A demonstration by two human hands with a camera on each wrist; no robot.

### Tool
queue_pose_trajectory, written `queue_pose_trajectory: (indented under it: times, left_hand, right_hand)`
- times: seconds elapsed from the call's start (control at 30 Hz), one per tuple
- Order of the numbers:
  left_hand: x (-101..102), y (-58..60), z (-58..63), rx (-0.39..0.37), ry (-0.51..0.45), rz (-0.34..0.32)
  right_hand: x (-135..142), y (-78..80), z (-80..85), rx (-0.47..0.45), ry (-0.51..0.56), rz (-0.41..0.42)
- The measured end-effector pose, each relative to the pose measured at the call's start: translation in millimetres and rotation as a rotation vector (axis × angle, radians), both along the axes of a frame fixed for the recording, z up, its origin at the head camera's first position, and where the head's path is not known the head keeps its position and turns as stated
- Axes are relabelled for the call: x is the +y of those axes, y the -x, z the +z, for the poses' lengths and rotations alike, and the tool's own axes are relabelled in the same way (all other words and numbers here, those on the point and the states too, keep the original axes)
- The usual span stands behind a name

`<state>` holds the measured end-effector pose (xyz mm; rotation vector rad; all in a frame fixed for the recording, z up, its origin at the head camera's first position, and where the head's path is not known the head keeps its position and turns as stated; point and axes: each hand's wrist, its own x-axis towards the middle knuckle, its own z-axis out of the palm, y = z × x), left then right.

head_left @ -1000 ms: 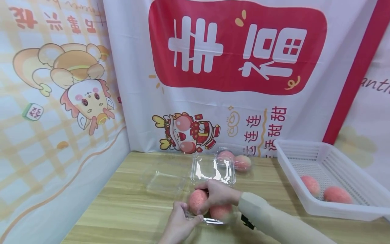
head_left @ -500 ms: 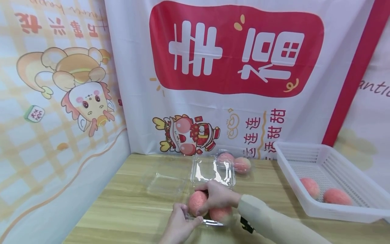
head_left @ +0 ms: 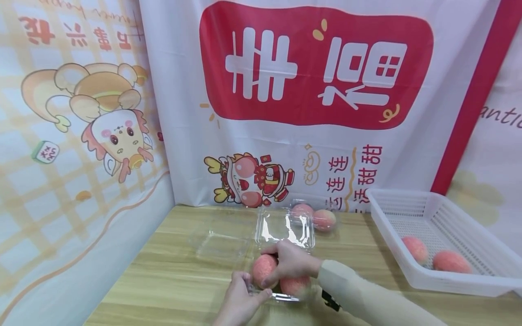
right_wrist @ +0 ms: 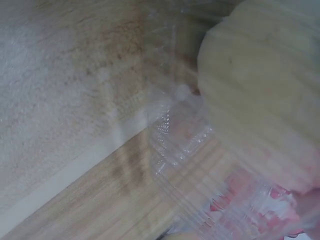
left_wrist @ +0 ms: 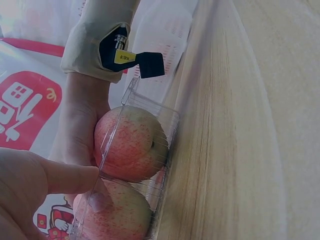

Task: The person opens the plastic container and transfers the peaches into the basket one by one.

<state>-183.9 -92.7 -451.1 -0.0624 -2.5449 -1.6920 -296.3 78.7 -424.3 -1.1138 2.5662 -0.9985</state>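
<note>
- On the wooden table (head_left: 134, 290), right in front of me, sits a clear box (head_left: 281, 297), with two peaches side by side inside it; its lid (head_left: 284, 227) lies folded back just behind.
- My right hand (head_left: 291, 260) is clamped on the left peach (head_left: 264, 270), thumb on the near side, fingers around the far side.
- The right peach (head_left: 295, 285) sits just beside it, partly under my right wrist.
- My left hand (head_left: 241, 298) pinches the box at its near left corner, thumb along the front rim, fingers on the left side (the right wrist view is too blurred to add anything about my fingers).
- Left of the lid, near it, another clear container (head_left: 222, 244) lies on the table.
- Behind the lid and to the right, clear packaging surrounds two more peaches (head_left: 325, 220).
- Well apart on my right, a white basket (head_left: 461, 283) holds a pair of peaches (head_left: 451, 261) towards its near end.
- A beige sleeve (head_left: 359, 290) covers my right forearm, with a black device (head_left: 331, 300) at the cuff.
</note>
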Motion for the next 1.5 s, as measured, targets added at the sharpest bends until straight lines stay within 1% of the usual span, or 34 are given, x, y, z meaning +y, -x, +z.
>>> queue_pose_trajectory:
  times: [0.3,0.5,0.63,0.73,0.87,1.0,1.1,1.17,1.27,1.37,1.5]
  left_hand:
    - [-0.3,0.7,1.2,-0.004,-0.023,-0.012]
    - [-1.7,-0.4,-0.6,-0.011,-0.027,-0.016]
    - [-1.1,0.5,-1.9,-0.009,-0.025,-0.021]
    - [-0.4,0.7,-1.7,-0.009,-0.017,-0.014]
    - [-0.6,0.6,-0.6,-0.015,0.003,-0.001]
    - [-1.4,0.0,-0.2,-0.024,0.007,-0.001]
    - [-1.7,-0.3,-0.2,-0.026,0.008,-0.001]
    - [-1.8,-0.5,-0.4,-0.025,0.009,-0.001]
    - [-2.0,-1.1,-0.8,-0.019,-0.006,-0.007]
    - [-2.2,-1.6,-0.8,-0.017,-0.022,-0.013]
    - [-1.9,-2.2,-0.4,-0.023,-0.012,-0.009]
  right_hand:
    - [-1.2,1.0,2.1,0.039,-0.006,0.036]
    - [-1.4,-1.9,4.6,0.111,-0.033,0.085]
    - [1.0,-1.3,5.7,0.151,-0.036,0.101]
    - [2.6,-1.9,8.4,0.159,-0.021,0.096]
    - [3.4,-3.9,16.0,0.132,0.015,0.082]
    - [5.8,-5.8,21.5,0.120,0.035,0.076]
    - [10.4,-7.6,24.2,0.132,0.038,0.050]
    - [14.7,-9.3,25.0,0.138,0.049,0.016]
    - [21.5,-13.1,26.0,0.129,0.094,-0.063]
    - [27.7,-17.9,28.0,0.119,0.166,-0.156]
    - [33.5,-24.5,33.6,0.098,0.274,-0.272]
